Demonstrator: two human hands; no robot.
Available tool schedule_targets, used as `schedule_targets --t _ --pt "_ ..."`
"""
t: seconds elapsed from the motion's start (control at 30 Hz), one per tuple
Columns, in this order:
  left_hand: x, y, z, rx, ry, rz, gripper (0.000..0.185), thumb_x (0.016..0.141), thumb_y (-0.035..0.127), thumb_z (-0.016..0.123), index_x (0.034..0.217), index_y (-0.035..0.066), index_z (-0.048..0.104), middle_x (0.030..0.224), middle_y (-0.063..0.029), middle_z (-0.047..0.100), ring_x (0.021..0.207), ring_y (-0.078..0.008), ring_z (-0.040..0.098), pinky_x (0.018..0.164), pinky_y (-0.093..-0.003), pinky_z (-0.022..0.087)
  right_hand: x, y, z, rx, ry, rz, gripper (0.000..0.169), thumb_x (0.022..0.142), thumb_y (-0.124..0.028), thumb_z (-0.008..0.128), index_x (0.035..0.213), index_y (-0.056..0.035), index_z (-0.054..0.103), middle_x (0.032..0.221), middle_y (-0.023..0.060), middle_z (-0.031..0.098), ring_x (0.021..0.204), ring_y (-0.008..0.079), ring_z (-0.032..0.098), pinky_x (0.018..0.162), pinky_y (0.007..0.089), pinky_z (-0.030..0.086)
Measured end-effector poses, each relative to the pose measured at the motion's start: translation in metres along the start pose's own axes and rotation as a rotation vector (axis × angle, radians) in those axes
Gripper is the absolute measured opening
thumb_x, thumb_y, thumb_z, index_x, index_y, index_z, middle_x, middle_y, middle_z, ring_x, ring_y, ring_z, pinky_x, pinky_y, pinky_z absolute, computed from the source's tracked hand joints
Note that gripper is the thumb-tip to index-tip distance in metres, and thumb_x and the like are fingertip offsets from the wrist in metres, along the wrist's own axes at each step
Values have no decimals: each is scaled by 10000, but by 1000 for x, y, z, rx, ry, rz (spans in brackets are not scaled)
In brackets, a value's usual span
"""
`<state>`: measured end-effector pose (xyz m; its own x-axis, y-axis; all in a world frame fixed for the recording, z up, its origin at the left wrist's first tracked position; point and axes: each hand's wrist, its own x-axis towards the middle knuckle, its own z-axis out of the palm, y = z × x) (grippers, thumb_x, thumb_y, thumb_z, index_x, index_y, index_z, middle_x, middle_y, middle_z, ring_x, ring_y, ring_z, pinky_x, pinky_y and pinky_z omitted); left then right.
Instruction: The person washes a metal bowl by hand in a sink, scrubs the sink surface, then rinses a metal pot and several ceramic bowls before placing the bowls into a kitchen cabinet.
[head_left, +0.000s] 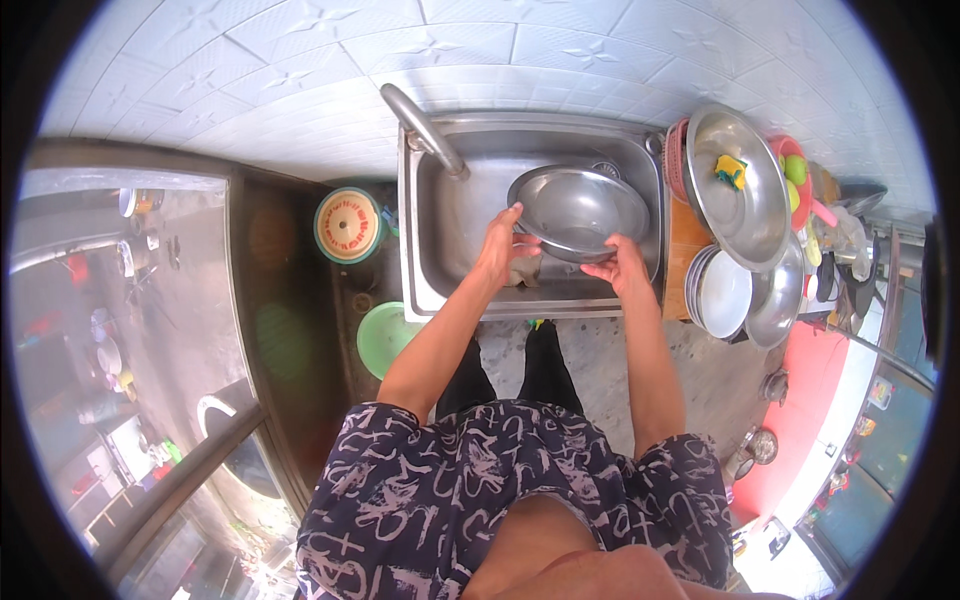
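Over the stainless steel sink (480, 161) is a round, shiny metal basin (574, 206), tilted slightly, with nothing visible inside. My left hand (501, 244) holds its left rim, the thumb on the edge and the fingers curled towards the underside. At the near right rim, my right hand (621, 266) grips with thumb on top and fingers below. A crumpled beige cloth (525, 271) lies in the sink under the basin, partly covered by it. The curved faucet (427, 135) reaches over the sink's left side; no running water can be made out.
Right of the sink stand a large metal basin (705, 142) holding a yellow-green sponge (730, 172), stacked white bowls (724, 296) and a pink basket (802, 206) with green fruit. On the left are a patterned round basin (349, 225) and a green basin (382, 341). A tiled wall (480, 45) rises behind.
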<state>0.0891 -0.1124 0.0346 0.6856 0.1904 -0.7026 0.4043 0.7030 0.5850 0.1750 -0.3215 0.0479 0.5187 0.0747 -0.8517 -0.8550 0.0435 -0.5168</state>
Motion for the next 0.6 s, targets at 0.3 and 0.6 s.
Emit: schedule_targets --t 0.3,0.6 --pt "-38 -8 -53 -199 87 63 248 937 117 485 1125 -45 495 1002 -133 578 815 -209 593 751 -341 556 -22 -18 79 -529 -36 -149 743 717 -186 591 1368 11 293 1258 262 405 1039 440 520 652 530 598" --pt "-62 -33 -37 -240 -8 -41 224 920 67 508 1110 -52 490 1022 -137 585 890 -227 603 841 -368 554 -47 -48 56 -708 -90 -225 793 691 -165 575 1404 -2 272 1295 219 438 1056 369 561 616 464 612"
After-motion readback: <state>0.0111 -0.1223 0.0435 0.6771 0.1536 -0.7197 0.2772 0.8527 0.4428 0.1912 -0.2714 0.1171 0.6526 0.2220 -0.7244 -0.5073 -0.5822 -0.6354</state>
